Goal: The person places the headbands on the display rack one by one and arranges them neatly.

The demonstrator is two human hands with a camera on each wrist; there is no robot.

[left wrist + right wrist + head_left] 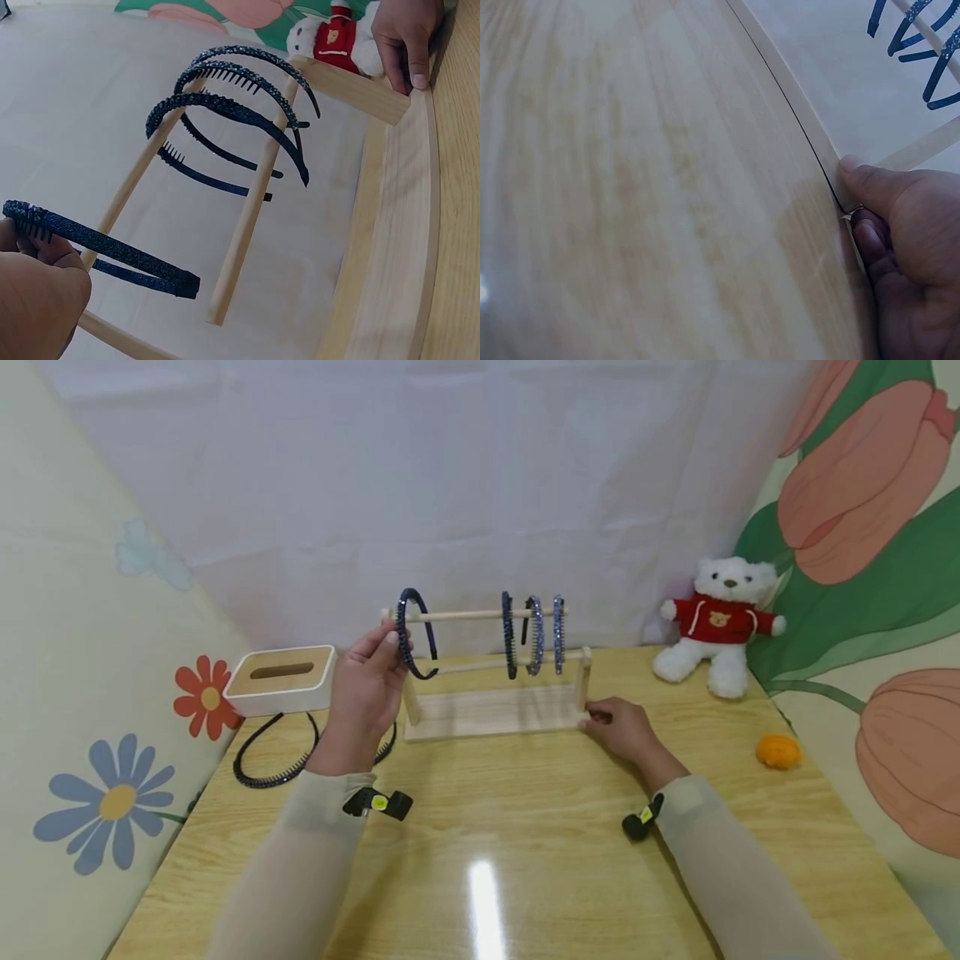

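Observation:
A wooden headband rack (pixel 495 710) with two horizontal rods stands on the table. At its left end, my left hand (pixel 367 689) pinches a dark, sparkly toothed headband (pixel 402 628) between thumb and fingers. The left wrist view has this headband (pixel 112 246) by the near end of one rod; whether it rests on the rod is hard to tell. Three more headbands hang toward the right: a dark one (pixel 508 635) and two glittery blue-grey ones (pixel 536 637) (pixel 558 635). My right hand (pixel 626 727) grips the right end of the base, thumb on top (pixel 870 178).
Left of the rack, a toothed headband (pixel 258 782) lies on the table, and another (pixel 387 745) is partly hidden behind my left arm. Behind them stands a white tissue box with a wooden lid (pixel 281 670). A white teddy bear (pixel 718 618) and a fuzzy orange object (pixel 778 751) sit at right.

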